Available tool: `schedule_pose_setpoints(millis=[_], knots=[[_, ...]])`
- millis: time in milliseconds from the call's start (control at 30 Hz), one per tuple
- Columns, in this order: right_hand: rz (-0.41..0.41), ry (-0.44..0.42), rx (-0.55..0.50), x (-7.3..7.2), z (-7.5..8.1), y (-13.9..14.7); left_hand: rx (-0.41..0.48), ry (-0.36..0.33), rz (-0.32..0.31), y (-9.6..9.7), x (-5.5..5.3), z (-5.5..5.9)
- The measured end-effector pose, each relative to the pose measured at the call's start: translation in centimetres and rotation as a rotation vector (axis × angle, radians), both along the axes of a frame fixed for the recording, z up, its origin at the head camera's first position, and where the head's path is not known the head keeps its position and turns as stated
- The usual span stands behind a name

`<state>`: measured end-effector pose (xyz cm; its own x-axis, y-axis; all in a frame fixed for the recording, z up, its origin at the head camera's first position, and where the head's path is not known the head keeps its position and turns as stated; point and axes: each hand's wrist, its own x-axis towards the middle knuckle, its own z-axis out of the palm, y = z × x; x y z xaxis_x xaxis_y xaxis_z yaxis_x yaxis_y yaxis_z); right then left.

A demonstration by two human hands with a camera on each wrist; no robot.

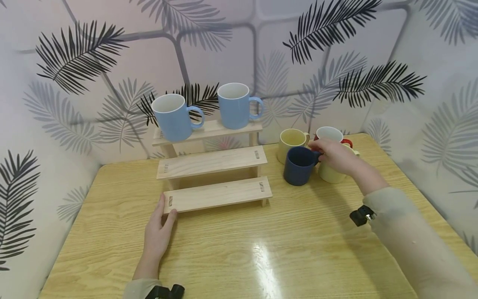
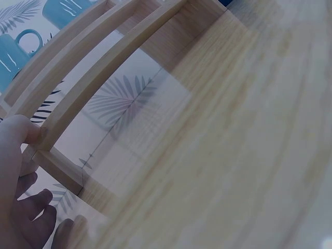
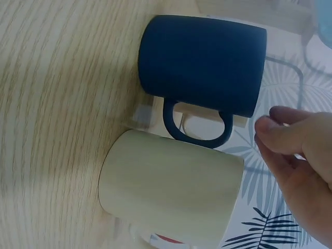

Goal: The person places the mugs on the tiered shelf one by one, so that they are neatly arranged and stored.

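My left hand [image 1: 157,232] holds the left end of a three-tier wooden shelf [image 1: 220,194] at its lowest board. Its thumb lies on the front edge and its fingers on the side, as the left wrist view shows at the board's corner. On the right, my right hand [image 1: 334,155] hovers beside a navy mug [image 1: 298,168], close to its handle [image 3: 199,140]. In the right wrist view the fingertips [image 3: 267,124] are bent and apart from that handle. A cream mug [image 3: 171,189] stands upright right beside the navy one, partly under my hand in the head view.
Two light blue mugs [image 1: 173,120] stand on the top board. Behind the navy mug are a pale yellow mug [image 1: 291,139] and a white mug with a red handle [image 1: 328,133]. The patterned wall [image 1: 239,50] runs behind the wooden table [image 1: 224,249].
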<state>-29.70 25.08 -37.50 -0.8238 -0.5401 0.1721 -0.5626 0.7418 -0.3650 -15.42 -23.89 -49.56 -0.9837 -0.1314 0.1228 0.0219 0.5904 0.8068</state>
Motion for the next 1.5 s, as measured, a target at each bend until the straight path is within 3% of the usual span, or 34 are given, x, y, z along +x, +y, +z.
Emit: schedule_pose_setpoints(millis=[100, 300, 533, 867, 1133, 1500], knots=[[-0.014, 0.021, 0.024, -0.5, -0.2, -0.2, -0.002, -0.001, 0.000, 0.0, 0.0, 0.0], [-0.069, -0.032, 0.095, -1.5, -0.6, -0.3, 0.008, -0.006, -0.001, 0.1, 0.0, -0.1], [-0.060, -0.050, 0.162, -2.1, -0.9, -0.1, 0.009, -0.013, 0.000, 0.2, 0.0, 0.0], [-0.008, 0.050, 0.192, -2.6, -1.3, -0.1, 0.019, 0.004, -0.009, 0.2, 0.1, -0.1], [0.016, 0.047, 0.193, -2.9, -1.6, -0.1, 0.019, 0.013, 0.003, 0.1, 0.0, -0.3], [0.067, 0.084, 0.104, -1.6, -2.3, -0.1, 0.021, -0.002, 0.009, 0.0, 0.0, -0.2]])
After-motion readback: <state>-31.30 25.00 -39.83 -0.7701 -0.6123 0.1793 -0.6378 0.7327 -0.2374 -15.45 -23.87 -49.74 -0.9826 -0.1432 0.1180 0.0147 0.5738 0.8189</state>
